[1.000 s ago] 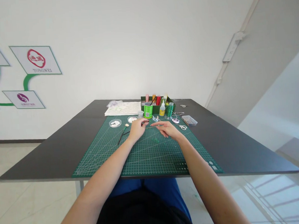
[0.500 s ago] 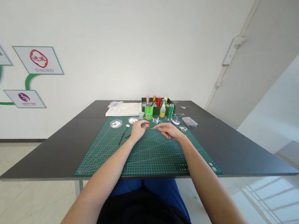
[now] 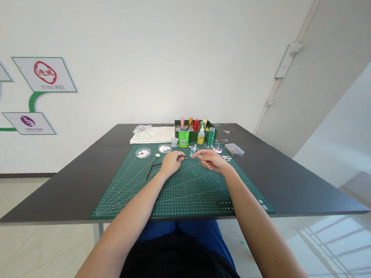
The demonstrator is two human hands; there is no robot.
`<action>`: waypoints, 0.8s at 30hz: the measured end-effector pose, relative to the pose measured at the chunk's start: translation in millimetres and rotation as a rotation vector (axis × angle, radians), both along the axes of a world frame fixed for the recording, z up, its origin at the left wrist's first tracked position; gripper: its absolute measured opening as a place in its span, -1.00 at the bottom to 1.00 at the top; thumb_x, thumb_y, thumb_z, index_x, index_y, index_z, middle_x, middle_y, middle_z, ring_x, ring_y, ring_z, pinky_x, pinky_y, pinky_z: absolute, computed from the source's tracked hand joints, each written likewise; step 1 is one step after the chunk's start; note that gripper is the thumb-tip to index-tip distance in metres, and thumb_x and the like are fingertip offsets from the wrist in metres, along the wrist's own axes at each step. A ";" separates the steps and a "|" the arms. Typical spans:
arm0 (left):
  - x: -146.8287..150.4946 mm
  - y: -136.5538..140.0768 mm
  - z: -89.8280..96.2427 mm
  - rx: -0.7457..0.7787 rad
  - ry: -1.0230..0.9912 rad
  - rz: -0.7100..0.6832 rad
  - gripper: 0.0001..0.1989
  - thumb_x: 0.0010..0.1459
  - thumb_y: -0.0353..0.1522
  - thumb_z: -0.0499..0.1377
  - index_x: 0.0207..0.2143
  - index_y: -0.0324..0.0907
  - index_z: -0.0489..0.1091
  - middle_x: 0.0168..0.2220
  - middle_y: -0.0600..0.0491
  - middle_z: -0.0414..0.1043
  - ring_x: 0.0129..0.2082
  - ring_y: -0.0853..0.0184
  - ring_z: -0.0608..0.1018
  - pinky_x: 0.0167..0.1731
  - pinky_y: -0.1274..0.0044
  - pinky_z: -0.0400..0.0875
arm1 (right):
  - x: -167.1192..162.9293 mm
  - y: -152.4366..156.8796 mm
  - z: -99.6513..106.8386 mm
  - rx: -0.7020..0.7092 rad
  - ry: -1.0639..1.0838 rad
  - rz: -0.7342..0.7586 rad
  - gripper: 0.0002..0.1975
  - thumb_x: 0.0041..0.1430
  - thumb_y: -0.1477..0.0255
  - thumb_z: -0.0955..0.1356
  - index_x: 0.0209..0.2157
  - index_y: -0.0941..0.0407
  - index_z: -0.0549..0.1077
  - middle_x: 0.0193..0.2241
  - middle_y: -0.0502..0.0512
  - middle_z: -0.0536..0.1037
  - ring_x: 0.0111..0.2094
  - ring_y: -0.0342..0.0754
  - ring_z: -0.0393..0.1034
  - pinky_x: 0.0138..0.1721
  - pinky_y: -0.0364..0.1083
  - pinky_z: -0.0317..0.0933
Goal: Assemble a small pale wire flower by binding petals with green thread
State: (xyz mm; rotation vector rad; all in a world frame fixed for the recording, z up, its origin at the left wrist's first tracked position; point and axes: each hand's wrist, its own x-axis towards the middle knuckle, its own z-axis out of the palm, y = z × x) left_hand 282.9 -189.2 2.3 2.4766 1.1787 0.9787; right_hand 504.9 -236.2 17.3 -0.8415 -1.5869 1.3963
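Observation:
My left hand (image 3: pixel 172 163) is closed around a thin dark stick (image 3: pixel 156 164). One end of it sticks out to the left, just above the green cutting mat (image 3: pixel 189 189). A fine thread- or wire-like strand (image 3: pixel 188 157) spans the short gap to my right hand (image 3: pixel 211 160), whose thumb and forefinger pinch it. The strand's exact kind is too small to make out. Left of my left hand lies a dark-handled rod (image 3: pixel 150 169) with a small pale flower-like tip (image 3: pixel 158 155). A small bluish ornament (image 3: pixel 193 150) rests just behind the gap between my hands.
Behind my hands stand a green can (image 3: pixel 183 137), a glue bottle (image 3: pixel 201 135), a green spool (image 3: pixel 210 136) and a green box (image 3: pixel 188 122) of coloured spools. Shallow dishes (image 3: pixel 143 153) sit left; scissors (image 3: pixel 226 158) and a clear case (image 3: pixel 234 149) lie right. A white pad (image 3: pixel 153 135) is farther back.
My hands have come slightly closer together. The dark stick in my left hand has turned nearer to level, and my right fingers have closed into a tighter pinch.

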 end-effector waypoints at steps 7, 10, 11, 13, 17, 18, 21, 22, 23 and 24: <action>3.4 -5.0 0.1 -0.008 0.097 -0.118 -0.79 0.22 -0.48 0.18 -0.18 -0.14 0.60 -0.16 0.03 0.63 -0.17 0.27 0.60 -0.08 0.46 0.43 | 1.6 -4.0 4.8 0.048 0.159 0.026 -0.70 0.13 0.26 0.45 -0.18 0.17 0.50 -0.86 -0.24 0.19 -0.80 -0.27 -0.10 -0.64 -0.16 -0.25; 4.7 -7.2 0.5 -0.011 0.125 -0.164 -0.80 0.22 -0.45 0.19 -0.18 -0.15 0.60 -0.18 0.03 0.63 -0.19 0.28 0.61 -0.11 0.48 0.43 | 2.2 -3.2 3.9 0.061 0.182 0.002 -0.70 0.13 0.25 0.45 -0.18 0.16 0.49 -0.86 -0.25 0.17 -0.80 -0.27 -0.12 -0.64 -0.15 -0.25; 4.9 -7.9 0.6 -0.016 0.133 -0.177 -0.81 0.22 -0.45 0.19 -0.18 -0.16 0.60 -0.18 0.02 0.63 -0.20 0.28 0.61 -0.11 0.49 0.43 | 2.4 -2.5 3.2 0.066 0.181 -0.013 -0.69 0.13 0.24 0.46 -0.18 0.15 0.49 -0.86 -0.26 0.16 -0.80 -0.27 -0.12 -0.64 -0.15 -0.25; 4.9 -8.9 0.7 -0.023 0.142 -0.203 -0.81 0.22 -0.45 0.19 -0.18 -0.16 0.60 -0.18 0.03 0.63 -0.21 0.29 0.61 -0.13 0.50 0.43 | 2.8 -1.0 1.6 0.077 0.170 -0.044 -0.66 0.13 0.22 0.46 -0.16 0.15 0.49 -0.86 -0.26 0.14 -0.79 -0.27 -0.13 -0.63 -0.15 -0.25; 5.2 -10.6 0.6 -0.018 0.144 -0.262 -0.81 0.23 -0.44 0.18 -0.19 -0.15 0.61 -0.19 0.02 0.63 -0.22 0.30 0.61 -0.12 0.51 0.42 | 3.8 2.2 -1.9 0.099 0.164 -0.095 -0.64 0.14 0.22 0.45 -0.11 0.16 0.50 -0.85 -0.26 0.12 -0.78 -0.26 -0.15 -0.62 -0.15 -0.24; 5.4 -11.1 0.8 -0.016 0.139 -0.274 -0.80 0.23 -0.45 0.18 -0.19 -0.15 0.61 -0.19 0.02 0.63 -0.22 0.30 0.61 -0.11 0.50 0.42 | 4.0 2.7 -2.4 0.105 0.157 -0.112 -0.64 0.15 0.22 0.44 -0.10 0.16 0.51 -0.85 -0.26 0.11 -0.77 -0.25 -0.16 -0.62 -0.14 -0.23; 6.0 -12.7 1.7 -0.016 0.120 -0.301 -0.80 0.23 -0.45 0.19 -0.19 -0.15 0.61 -0.20 0.01 0.63 -0.21 0.27 0.61 -0.09 0.48 0.42 | 3.7 3.1 -2.5 0.127 0.118 -0.182 -0.60 0.18 0.20 0.41 -0.05 0.16 0.52 -0.84 -0.25 0.07 -0.76 -0.24 -0.17 -0.61 -0.14 -0.20; 6.1 -13.0 2.0 -0.016 0.117 -0.309 -0.80 0.23 -0.45 0.19 -0.20 -0.15 0.62 -0.20 0.01 0.63 -0.20 0.27 0.61 -0.09 0.47 0.42 | 3.5 3.1 -2.2 0.135 0.107 -0.207 -0.58 0.17 0.19 0.41 -0.04 0.17 0.52 -0.83 -0.25 0.06 -0.76 -0.23 -0.17 -0.61 -0.13 -0.20; 6.2 -13.3 2.3 -0.016 0.115 -0.319 -0.80 0.22 -0.46 0.19 -0.20 -0.14 0.62 -0.21 0.01 0.63 -0.20 0.26 0.61 -0.09 0.47 0.42 | 3.2 3.0 -1.7 0.144 0.099 -0.231 -0.56 0.16 0.18 0.41 -0.03 0.17 0.52 -0.83 -0.25 0.05 -0.75 -0.23 -0.17 -0.61 -0.13 -0.20; 6.2 -13.4 2.4 -0.016 0.113 -0.331 -0.80 0.23 -0.46 0.19 -0.20 -0.14 0.62 -0.21 0.01 0.63 -0.20 0.26 0.61 -0.09 0.47 0.42 | 3.0 3.1 -1.4 0.152 0.095 -0.254 -0.54 0.15 0.16 0.41 -0.02 0.17 0.52 -0.83 -0.25 0.04 -0.75 -0.22 -0.18 -0.62 -0.13 -0.19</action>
